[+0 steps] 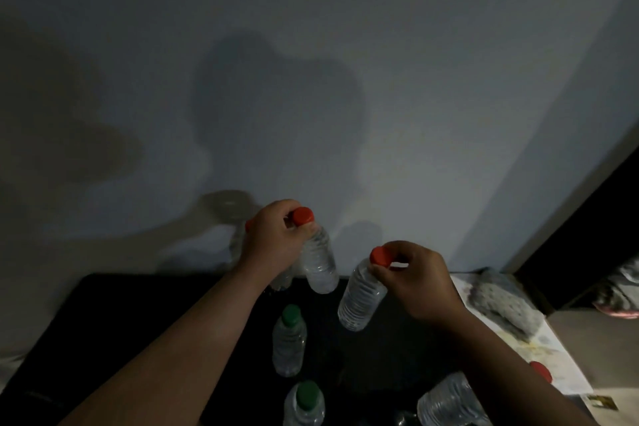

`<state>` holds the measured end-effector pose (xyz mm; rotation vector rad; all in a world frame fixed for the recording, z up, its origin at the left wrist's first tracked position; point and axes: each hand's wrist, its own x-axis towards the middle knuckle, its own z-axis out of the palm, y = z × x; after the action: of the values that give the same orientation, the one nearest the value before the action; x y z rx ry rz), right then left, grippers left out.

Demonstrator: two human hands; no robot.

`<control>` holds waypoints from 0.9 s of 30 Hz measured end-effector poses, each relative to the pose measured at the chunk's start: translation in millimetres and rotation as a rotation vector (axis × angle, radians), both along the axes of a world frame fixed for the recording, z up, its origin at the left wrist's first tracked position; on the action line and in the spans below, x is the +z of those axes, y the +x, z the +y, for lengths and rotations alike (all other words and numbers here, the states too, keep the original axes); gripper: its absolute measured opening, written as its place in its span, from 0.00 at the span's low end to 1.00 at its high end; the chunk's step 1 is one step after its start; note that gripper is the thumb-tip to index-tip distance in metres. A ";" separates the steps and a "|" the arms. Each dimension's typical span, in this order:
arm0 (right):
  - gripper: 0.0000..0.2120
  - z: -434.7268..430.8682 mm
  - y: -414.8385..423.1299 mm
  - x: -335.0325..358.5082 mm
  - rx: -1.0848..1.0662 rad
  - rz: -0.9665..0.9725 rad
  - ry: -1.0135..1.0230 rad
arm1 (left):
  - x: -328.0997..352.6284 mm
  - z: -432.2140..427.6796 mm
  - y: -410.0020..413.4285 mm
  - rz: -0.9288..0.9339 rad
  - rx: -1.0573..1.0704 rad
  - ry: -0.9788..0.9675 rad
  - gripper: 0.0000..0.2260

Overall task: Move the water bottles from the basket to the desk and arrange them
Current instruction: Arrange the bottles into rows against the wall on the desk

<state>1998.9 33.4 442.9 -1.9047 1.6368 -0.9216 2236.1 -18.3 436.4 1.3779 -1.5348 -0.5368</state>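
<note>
Dim light falls on a dark, black-topped bench (pixel 145 315) set against a pale grey wall (pixel 345 45), seen from above by the person working at it. Going from left to right: the left hand (pixel 273 235) reaches forward to the far edge of the bench, near the wall, with its fingers closed around the neck of a clear plastic water bottle with a red cap (pixel 318 252). This bottle stands nearly upright. Behind the left hand a second clear bottle (pixel 238 242) is mostly hidden; only a sliver of red at its top and part of its body show.

Nearer the viewer, in the middle of the bench, a clear plastic bottle with a green cap (pixel 288 342) stands upright. Another green-capped clear bottle (pixel 304 405) stands in front of it, at the bottom edge of the view.

To the right, the right hand (pixel 415 277) pinches the top of a tilted clear bottle with a red cap (pixel 361 294), thumb and fingers clamped just under the cap. Its base leans towards the viewer, and it is unclear whether the base touches the bench.

Under the right forearm, a further clear ribbed bottle (pixel 446 401) shows in part. Just right of that forearm a small red cap (pixel 541 370) shows, its bottle hidden. At the far right, a grey crumpled cloth (pixel 501 301) lies on a pale printed sheet (pixel 560 356).
</note>
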 end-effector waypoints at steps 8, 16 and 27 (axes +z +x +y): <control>0.08 -53.4 2.9 -28.7 0.024 0.040 0.071 | -35.9 -41.1 11.8 -0.054 0.010 0.122 0.08; 0.07 -94.5 7.6 -62.9 0.106 0.101 0.058 | -70.9 -65.6 4.5 -0.166 -0.013 0.144 0.07; 0.12 -136.5 16.6 -94.9 0.144 0.136 0.081 | -102.1 -88.5 -13.1 -0.354 -0.014 0.211 0.09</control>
<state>2015.5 -103.1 348.0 -2.0375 1.5625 -0.6721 2222.9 -106.8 334.3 1.6942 -1.8107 -0.4923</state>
